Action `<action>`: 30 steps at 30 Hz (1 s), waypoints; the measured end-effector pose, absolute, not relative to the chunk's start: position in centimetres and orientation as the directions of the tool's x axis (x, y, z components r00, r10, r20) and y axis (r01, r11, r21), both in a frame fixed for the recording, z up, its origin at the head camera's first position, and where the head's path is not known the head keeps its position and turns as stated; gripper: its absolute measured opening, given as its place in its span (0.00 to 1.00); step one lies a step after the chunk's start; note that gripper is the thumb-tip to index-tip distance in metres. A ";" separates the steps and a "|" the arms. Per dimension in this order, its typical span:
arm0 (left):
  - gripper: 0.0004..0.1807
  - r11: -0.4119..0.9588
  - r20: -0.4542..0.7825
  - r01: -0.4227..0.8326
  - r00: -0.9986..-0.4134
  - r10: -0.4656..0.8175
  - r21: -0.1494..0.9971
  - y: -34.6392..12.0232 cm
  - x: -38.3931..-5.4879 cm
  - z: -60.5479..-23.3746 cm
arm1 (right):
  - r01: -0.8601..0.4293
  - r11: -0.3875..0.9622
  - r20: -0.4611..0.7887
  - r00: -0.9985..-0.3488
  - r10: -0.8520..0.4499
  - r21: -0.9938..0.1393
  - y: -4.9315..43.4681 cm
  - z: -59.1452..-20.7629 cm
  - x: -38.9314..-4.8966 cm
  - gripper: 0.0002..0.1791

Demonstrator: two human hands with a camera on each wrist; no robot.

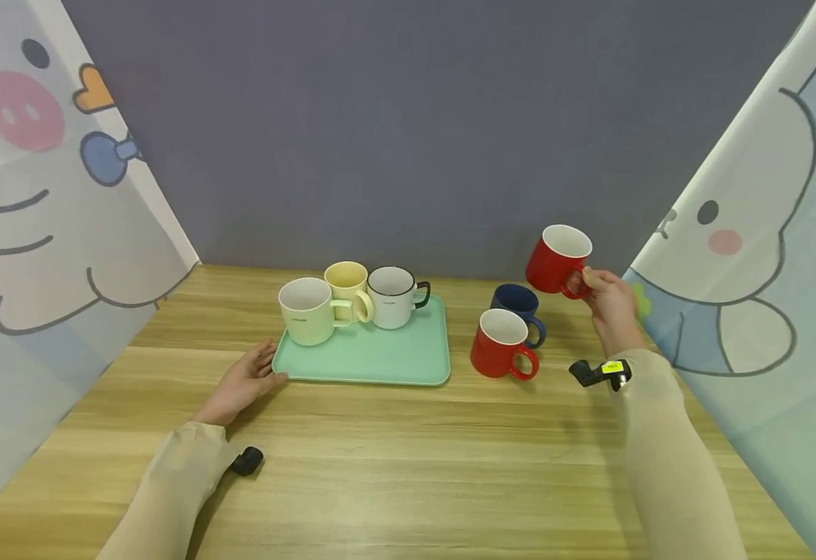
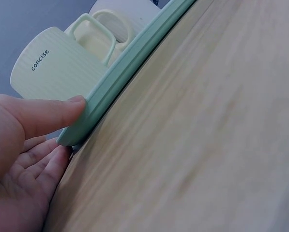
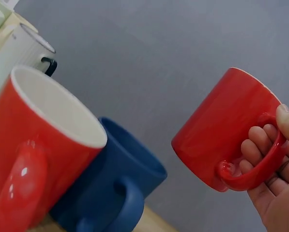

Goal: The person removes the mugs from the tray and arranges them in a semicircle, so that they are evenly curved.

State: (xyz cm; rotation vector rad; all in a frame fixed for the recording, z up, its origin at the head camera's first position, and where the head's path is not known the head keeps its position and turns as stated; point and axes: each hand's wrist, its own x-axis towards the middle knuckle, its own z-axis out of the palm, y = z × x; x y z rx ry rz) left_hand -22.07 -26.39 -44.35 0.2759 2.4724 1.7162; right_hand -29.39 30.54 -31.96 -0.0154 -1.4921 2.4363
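Observation:
My right hand (image 1: 612, 305) grips the handle of a red mug (image 1: 555, 260) with a white inside. The mug is off the table, slightly tilted; in the right wrist view the fingers curl through its handle. Below and to the left stand a second red mug (image 1: 495, 350) and a dark blue mug (image 1: 517, 299) behind it. My left hand (image 1: 243, 379) holds the front left corner of a mint-green tray (image 1: 372, 365), thumb on the front rim and fingers at the left edge. On the tray stand a pale green mug (image 1: 307, 315), a yellow mug (image 1: 346, 280) and a white mug (image 1: 391, 299).
The wooden table (image 1: 408, 467) runs back to a grey wall (image 1: 408, 132). Printed cartoon sheets (image 1: 744, 272) hang on both sides. The white mug has a black handle (image 1: 423, 294) pointing right.

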 end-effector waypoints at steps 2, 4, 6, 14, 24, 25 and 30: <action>0.48 0.334 0.013 0.088 -0.975 0.221 0.938 -26.4 -22.2 -44.4 | -0.229 -0.433 0.118 -0.956 0.267 -0.872 30.8 -32.3 -29.4 0.20; 0.48 0.330 0.018 0.094 -0.974 0.225 0.939 -26.4 -22.3 -44.4 | -0.219 -0.442 0.100 -0.956 0.275 -0.870 31.0 -32.7 -29.4 0.20; 0.48 0.326 0.020 0.094 -0.975 0.223 0.941 -26.5 -22.3 -44.5 | -0.210 -0.457 0.087 -0.957 0.275 -0.864 31.2 -33.0 -29.5 0.20; 0.48 0.333 0.016 0.088 -0.977 0.215 0.939 -26.5 -22.3 -44.6 | -0.198 -0.404 0.079 -0.953 0.293 -0.893 31.8 -34.3 -29.7 0.22; 0.48 0.340 0.013 0.085 -0.978 0.210 0.937 -26.4 -22.1 -44.6 | -0.118 -0.375 0.021 -0.967 0.252 -0.920 32.3 -36.9 -29.4 0.22; 0.48 0.342 0.015 0.088 -0.977 0.212 0.936 -26.4 -22.1 -44.6 | -0.107 -0.382 0.005 -0.966 0.258 -0.918 32.2 -37.1 -29.3 0.21; 0.48 0.338 0.022 0.095 -0.977 0.213 0.936 -26.3 -22.1 -44.6 | -0.097 -0.378 -0.010 -0.963 0.271 -0.921 32.2 -38.1 -29.3 0.22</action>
